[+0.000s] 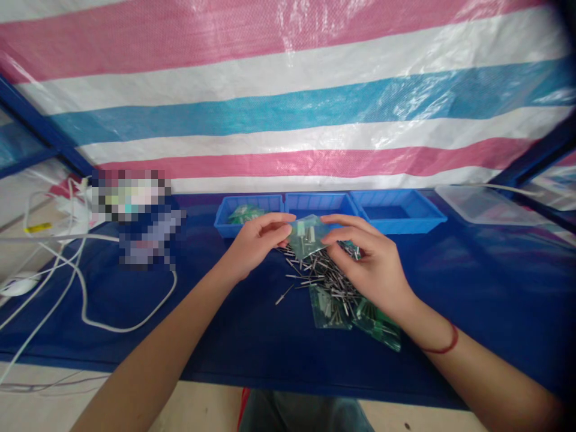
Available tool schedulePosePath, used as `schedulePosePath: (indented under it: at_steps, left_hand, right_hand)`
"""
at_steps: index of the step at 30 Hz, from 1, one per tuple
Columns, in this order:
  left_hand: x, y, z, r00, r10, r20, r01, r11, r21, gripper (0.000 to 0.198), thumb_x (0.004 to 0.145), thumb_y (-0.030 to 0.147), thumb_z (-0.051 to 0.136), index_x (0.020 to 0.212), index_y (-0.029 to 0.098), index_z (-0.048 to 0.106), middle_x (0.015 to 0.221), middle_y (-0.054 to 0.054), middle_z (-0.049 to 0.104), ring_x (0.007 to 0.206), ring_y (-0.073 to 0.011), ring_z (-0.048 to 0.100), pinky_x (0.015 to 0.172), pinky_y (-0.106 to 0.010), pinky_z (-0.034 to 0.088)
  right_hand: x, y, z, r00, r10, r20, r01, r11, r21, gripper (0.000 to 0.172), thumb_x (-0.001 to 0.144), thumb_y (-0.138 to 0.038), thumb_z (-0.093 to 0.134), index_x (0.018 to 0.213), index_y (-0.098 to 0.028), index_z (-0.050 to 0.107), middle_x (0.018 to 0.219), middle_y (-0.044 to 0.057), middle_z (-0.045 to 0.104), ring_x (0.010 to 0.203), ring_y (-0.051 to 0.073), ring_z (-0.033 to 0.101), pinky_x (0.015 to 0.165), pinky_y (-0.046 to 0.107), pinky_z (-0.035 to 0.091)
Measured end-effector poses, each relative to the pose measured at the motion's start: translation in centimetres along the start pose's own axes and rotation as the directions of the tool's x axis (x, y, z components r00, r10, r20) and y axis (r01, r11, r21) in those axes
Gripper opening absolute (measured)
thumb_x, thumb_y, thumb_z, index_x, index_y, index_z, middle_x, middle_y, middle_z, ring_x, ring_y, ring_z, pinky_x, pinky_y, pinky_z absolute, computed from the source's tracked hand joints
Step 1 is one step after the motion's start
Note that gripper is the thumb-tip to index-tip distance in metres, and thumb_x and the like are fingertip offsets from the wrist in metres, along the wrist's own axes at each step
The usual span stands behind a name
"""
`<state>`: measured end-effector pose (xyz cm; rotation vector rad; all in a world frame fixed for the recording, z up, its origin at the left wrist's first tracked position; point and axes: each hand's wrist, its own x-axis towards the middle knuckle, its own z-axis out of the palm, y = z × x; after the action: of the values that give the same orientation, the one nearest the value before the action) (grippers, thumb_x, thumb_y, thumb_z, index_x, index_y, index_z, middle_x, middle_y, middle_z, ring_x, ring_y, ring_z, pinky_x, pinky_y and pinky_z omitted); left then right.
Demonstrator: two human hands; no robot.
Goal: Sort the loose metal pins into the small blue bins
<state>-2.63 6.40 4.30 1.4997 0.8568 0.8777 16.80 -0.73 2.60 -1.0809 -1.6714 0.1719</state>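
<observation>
Between my two hands a small clear plastic bag (308, 236) with a few pale pieces inside is stretched above the table. My left hand (258, 240) pinches its left edge between thumb and fingers. On the other side, my right hand (371, 255) grips the right edge, its thumb under and fingers over. Below lies a loose pile of metal pop rivets (330, 273), and one stray rivet (284, 295) rests to the left. Two more greenish bags, one holding rivets (330, 309) and another beside it (380, 327), lie at the near side of the pile.
Three blue bins stand in a row behind: the left bin (220, 225) holds green-tinted bags, then the middle bin (319, 201) and right bin (405, 225). White cables (112, 329) and a mouse (20, 284) lie left. A translucent lid (486, 207) sits back right. A striped tarp hangs behind.
</observation>
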Motion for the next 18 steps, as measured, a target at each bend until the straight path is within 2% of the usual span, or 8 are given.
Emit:
schedulePosePath:
  at_steps: [4, 6, 7, 8, 9, 13, 16, 18]
  left_hand:
    - [0.9, 0.2, -2.0, 0.967, 0.171, -0.188, -0.137, 0.974, 0.179, 0.036, 0.081, 0.036, 0.062, 0.111, 0.017, 0.065, 0.089, -0.004, 0.068, 0.070, -0.0120, 0.061, 0.069, -0.026, 0.051]
    - [1.4, 0.3, -3.4, 0.902, 0.313, -0.298, -0.167, 0.888, 0.428, 0.037, 0.086, 0.037, 0.054, 0.114, 0.016, 0.063, 0.099, -0.007, 0.068, 0.081, -0.0157, 0.063, 0.074, -0.029, 0.050]
    - [1.6, 0.3, -4.1, 0.878, 0.366, -0.309, -0.125, 0.798, 0.590, 0.037, 0.089, 0.036, 0.050, 0.117, 0.015, 0.062, 0.104, -0.008, 0.068, 0.086, -0.0174, 0.063, 0.077, -0.030, 0.050]
    - [1.7, 0.2, -4.8, 0.877, 0.387, -0.284, -0.057, 0.672, 0.738, 0.036, 0.091, 0.035, 0.046, 0.118, 0.015, 0.062, 0.104, -0.008, 0.069, 0.088, -0.0189, 0.062, 0.080, -0.033, 0.049]
    - [1.8, 0.1, -5.3, 0.884, 0.384, -0.268, -0.029, 0.617, 0.787, 0.033, 0.090, 0.033, 0.050, 0.114, 0.015, 0.064, 0.102, -0.009, 0.069, 0.091, -0.0215, 0.061, 0.085, -0.037, 0.046]
    - [1.8, -0.7, -6.0, 0.887, 0.383, -0.259, 0.044, 0.488, 0.872, 0.022, 0.085, 0.032, 0.059, 0.096, 0.019, 0.072, 0.108, -0.010, 0.067, 0.107, -0.0327, 0.049, 0.093, -0.052, 0.035]
    - [1.6, -0.8, -5.4, 0.856, 0.456, -0.244, 0.066, 0.371, 0.926, 0.023, 0.087, 0.034, 0.056, 0.099, 0.023, 0.071, 0.115, -0.009, 0.063, 0.110, -0.0325, 0.046, 0.090, -0.050, 0.036]
    - [1.4, -0.4, -4.9, 0.833, 0.521, -0.186, 0.016, 0.313, 0.950, 0.023, 0.088, 0.034, 0.054, 0.101, 0.023, 0.070, 0.113, -0.008, 0.063, 0.107, -0.0285, 0.049, 0.090, -0.045, 0.037]
  right_hand:
    - [0.1, 0.5, 0.1, 0.999, 0.050, -0.018, -0.051, 0.998, -0.048, 0.014, 0.082, -0.018, 0.059, 0.093, -0.024, 0.066, 0.110, 0.007, 0.063, 0.102, 0.022, 0.061, 0.083, 0.038, 0.052]
    - [0.1, 0.5, 0.2, 0.996, 0.088, -0.017, -0.088, 0.996, -0.026, 0.016, 0.082, -0.018, 0.058, 0.096, -0.023, 0.065, 0.108, 0.008, 0.062, 0.099, 0.021, 0.061, 0.076, 0.036, 0.053]
    - [0.1, 0.5, 0.2, 0.995, 0.102, -0.009, -0.102, 0.995, -0.017, 0.016, 0.083, -0.018, 0.057, 0.097, -0.023, 0.064, 0.108, 0.008, 0.061, 0.098, 0.021, 0.060, 0.075, 0.035, 0.052]
    - [0.1, 0.4, 0.3, 0.994, 0.111, 0.000, -0.111, 0.994, -0.012, 0.016, 0.083, -0.018, 0.057, 0.097, -0.023, 0.064, 0.107, 0.008, 0.061, 0.098, 0.021, 0.060, 0.075, 0.035, 0.052]
    - [0.1, 0.3, 0.3, 0.993, 0.117, 0.012, -0.117, 0.993, -0.010, 0.016, 0.083, -0.018, 0.056, 0.097, -0.022, 0.064, 0.107, 0.008, 0.061, 0.098, 0.021, 0.060, 0.075, 0.034, 0.052]
    - [0.1, 0.0, 0.2, 0.993, 0.115, 0.040, -0.114, 0.993, -0.011, 0.015, 0.084, -0.019, 0.055, 0.096, -0.022, 0.064, 0.105, 0.008, 0.062, 0.095, 0.020, 0.060, 0.072, 0.033, 0.051]
    - [0.2, -0.1, 0.2, 0.993, 0.104, 0.063, -0.102, 0.994, -0.034, 0.013, 0.084, -0.019, 0.055, 0.092, -0.022, 0.064, 0.101, 0.007, 0.064, 0.093, 0.019, 0.061, 0.074, 0.033, 0.051]
    - [0.2, 0.0, 0.2, 0.991, 0.095, 0.094, -0.090, 0.994, -0.055, 0.012, 0.084, -0.019, 0.054, 0.090, -0.022, 0.064, 0.098, 0.006, 0.065, 0.092, 0.019, 0.061, 0.078, 0.035, 0.050]
